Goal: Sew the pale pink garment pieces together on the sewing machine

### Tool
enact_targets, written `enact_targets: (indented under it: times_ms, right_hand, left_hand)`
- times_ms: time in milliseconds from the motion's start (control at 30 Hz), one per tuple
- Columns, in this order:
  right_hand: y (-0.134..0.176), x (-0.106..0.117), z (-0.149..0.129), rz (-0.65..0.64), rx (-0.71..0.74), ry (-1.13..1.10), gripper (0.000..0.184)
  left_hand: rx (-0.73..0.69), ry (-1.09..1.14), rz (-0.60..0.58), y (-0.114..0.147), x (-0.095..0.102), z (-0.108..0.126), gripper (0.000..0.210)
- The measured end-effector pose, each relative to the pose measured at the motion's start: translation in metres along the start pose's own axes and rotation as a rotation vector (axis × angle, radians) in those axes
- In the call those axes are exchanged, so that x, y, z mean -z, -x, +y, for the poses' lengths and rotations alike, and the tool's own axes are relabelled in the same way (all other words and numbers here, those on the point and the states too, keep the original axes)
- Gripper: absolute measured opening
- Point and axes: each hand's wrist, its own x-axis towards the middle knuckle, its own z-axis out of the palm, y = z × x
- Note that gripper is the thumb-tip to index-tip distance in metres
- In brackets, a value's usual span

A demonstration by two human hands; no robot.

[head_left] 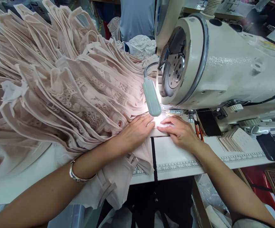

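Observation:
Beside the sewing machine (pixel 189 63), both of my hands rest at the brightly lit sewing spot. My left hand (pixel 138 128) lies flat over a beige lace-trimmed garment (pixel 120 171), its fingers stretched toward the needle area. Across from it, my right hand (pixel 180 131) has bent fingers closed on the edge of the garment's fabric, with thumb and forefinger close together. A pale green lamp (pixel 152 98) hangs just above my fingertips and hides the needle. Glare washes out the fabric between the hands.
A large heap of beige lace garments (pixel 80 79) covers the left side. Orange-handled scissors (pixel 198 128), a dark phone (pixel 208 122), a stack of beige fabric pieces (pixel 237 139) and another phone (pixel 270 147) lie on the right. A ruler strip (pixel 180 164) runs along the table's front.

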Motion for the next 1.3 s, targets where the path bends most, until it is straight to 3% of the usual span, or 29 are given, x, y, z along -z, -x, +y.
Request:
enact_targets:
  times_ms: [200,500,1033,1300]
  right_hand:
    - [0.001,-0.005,0.002,0.013,0.031,0.053,0.041]
    - [0.002,-0.002,0.002,-0.064,0.014,0.070,0.045]
    - [-0.006,-0.007,-0.004,-0.119,-0.152,0.150,0.054]
    - [-0.009,-0.011,-0.003,-0.154,-0.176,0.200,0.056]
  left_hand:
    - [0.061,0.083,-0.073,-0.003,0.000,-0.005,0.021]
    - [0.040,0.059,-0.046,-0.007,0.002,-0.008,0.026]
    - [0.166,0.157,-0.099,-0.016,0.002,-0.011,0.009]
    - [0.272,0.185,-0.184,-0.023,0.012,-0.011,0.023]
